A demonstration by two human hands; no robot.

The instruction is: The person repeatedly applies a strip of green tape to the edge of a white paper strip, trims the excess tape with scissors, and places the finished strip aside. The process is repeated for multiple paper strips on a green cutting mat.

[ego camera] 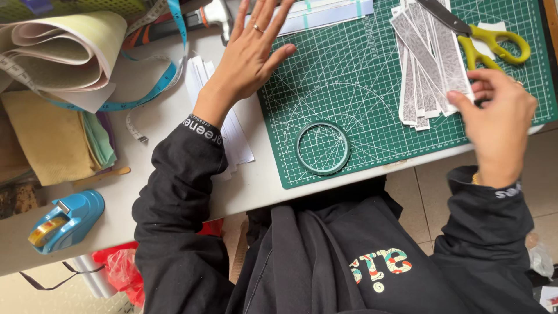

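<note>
While resting flat with fingers spread at the cutting mat's (360, 87) left edge, left hand (247, 55) empty. Right hand (500, 125) pinched on the near ends of patterned paper strips (427, 64), long axes running away across the mat. Scissors (485, 40) just beyond, nearer the right.

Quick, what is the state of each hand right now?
Left hand: open, fingers spread, palm flat on the cutting mat edge, holding nothing.
Right hand: closed on the patterned paper strips, pinching their lower end.
</note>
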